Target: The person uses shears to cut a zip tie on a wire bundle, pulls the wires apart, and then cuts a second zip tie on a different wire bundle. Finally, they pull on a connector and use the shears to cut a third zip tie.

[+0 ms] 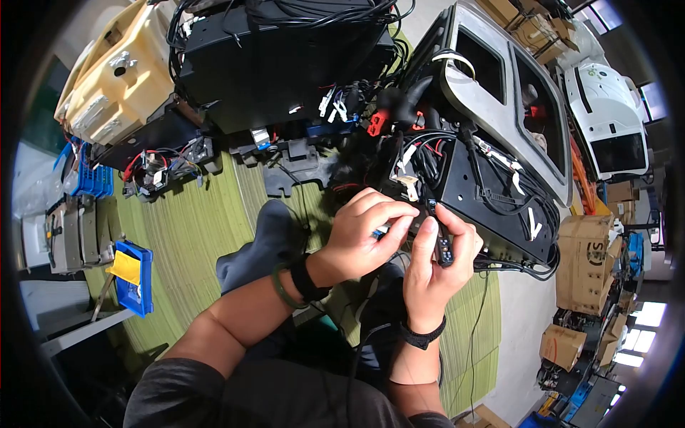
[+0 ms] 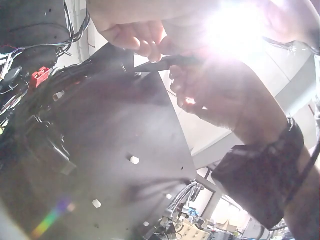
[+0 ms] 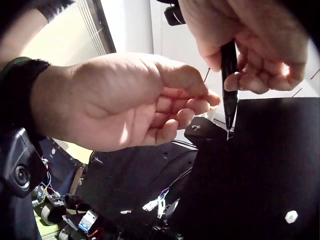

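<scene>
Black tool (image 3: 229, 85), thin like a pen, is in my right hand (image 1: 437, 260). My fingers are wrapped tight around it, and I point it down. Its sharp tip touches the top edge of the big black box (image 1: 492, 192) in front of me.

My left hand (image 1: 360, 239) is right beside it. Its fingers are bent and bunched together, with the tips very close to the tool. A tiny bit of blue (image 1: 378, 232) peeks out under them. I cannot tell if I am pinching that bit or just touching it.

I think I am in the middle of the job. The tip is at its spot on the edge, but I see nothing loose or lifted there. So the poking part looks started, not finished.

Lots of wires (image 1: 428, 153) lie in loops on top of the box, held down with straps. A red plug (image 1: 377, 123) sits just behind them. None of them look pulled out, so I think much is left to do.

I sit on a green mat (image 1: 193, 228), with my foot in a gray sock (image 1: 264, 239) near my left arm. A blue bin (image 1: 135, 278) lies far off on my left. A gray frame with window holes (image 1: 499, 93) leans behind the box.
</scene>
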The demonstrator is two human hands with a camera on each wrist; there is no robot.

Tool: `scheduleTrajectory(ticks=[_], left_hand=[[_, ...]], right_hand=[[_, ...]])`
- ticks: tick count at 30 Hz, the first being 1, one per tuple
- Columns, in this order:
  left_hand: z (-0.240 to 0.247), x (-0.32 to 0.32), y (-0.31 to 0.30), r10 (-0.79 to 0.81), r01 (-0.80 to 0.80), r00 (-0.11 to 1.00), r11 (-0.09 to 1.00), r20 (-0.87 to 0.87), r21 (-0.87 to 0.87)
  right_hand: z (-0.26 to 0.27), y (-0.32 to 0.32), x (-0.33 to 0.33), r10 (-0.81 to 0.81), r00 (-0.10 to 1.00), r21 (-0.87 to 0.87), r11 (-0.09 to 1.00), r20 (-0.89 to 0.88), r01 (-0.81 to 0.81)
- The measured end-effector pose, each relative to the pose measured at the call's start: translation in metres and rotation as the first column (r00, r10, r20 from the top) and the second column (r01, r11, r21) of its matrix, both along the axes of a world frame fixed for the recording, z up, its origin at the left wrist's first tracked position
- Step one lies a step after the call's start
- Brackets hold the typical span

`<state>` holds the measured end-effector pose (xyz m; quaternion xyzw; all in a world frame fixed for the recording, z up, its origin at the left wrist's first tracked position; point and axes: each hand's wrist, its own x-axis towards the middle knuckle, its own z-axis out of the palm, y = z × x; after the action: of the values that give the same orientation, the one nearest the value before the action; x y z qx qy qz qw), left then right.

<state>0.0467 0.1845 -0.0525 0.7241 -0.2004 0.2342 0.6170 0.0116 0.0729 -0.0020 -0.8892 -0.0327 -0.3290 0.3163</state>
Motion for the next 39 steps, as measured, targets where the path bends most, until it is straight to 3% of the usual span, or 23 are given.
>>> scheduleTrajectory(ticks=[11, 15, 19, 27, 31, 34, 39], left_hand=[[0.000, 0.004, 0.003, 0.063, -0.057, 0.993, 0.996, 0.102, -0.068], [-0.005, 0.001, 0.007, 0.053, -0.042, 0.992, 0.995, 0.116, -0.091], [-0.013, -0.006, 0.014, 0.065, -0.056, 0.991, 0.996, 0.120, -0.073], [-0.032, -0.030, 0.035, 0.077, -0.088, 0.985, 0.994, 0.154, 0.067], [-0.025, -0.056, 0.043, 0.108, -0.116, 0.989, 0.990, 0.100, 0.076], [-0.016, -0.085, 0.048, 0.105, -0.110, 0.994, 0.987, 0.042, 0.121], [-0.003, -0.130, 0.055, 0.140, -0.143, 0.990, 0.980, 0.026, 0.136]], right_hand=[[-0.001, 0.001, -0.002, -0.035, 0.999, -0.003, 0.999, -0.018, 0.035], [-0.001, 0.003, -0.002, -0.061, 0.996, 0.094, 0.993, -0.060, 0.067], [-0.007, -0.002, -0.001, -0.068, 0.988, 0.204, 0.974, -0.138, 0.095], [-0.006, -0.002, 0.003, -0.038, 0.987, 0.219, 0.973, -0.157, 0.073], [-0.004, -0.001, 0.005, 0.012, 1.000, 0.125, 0.992, -0.027, -0.008], [-0.007, -0.003, 0.010, 0.093, 0.993, 0.165, 0.981, 0.073, -0.104], [-0.010, -0.008, 0.012, 0.079, 0.997, 0.150, 0.985, 0.028, -0.082]])
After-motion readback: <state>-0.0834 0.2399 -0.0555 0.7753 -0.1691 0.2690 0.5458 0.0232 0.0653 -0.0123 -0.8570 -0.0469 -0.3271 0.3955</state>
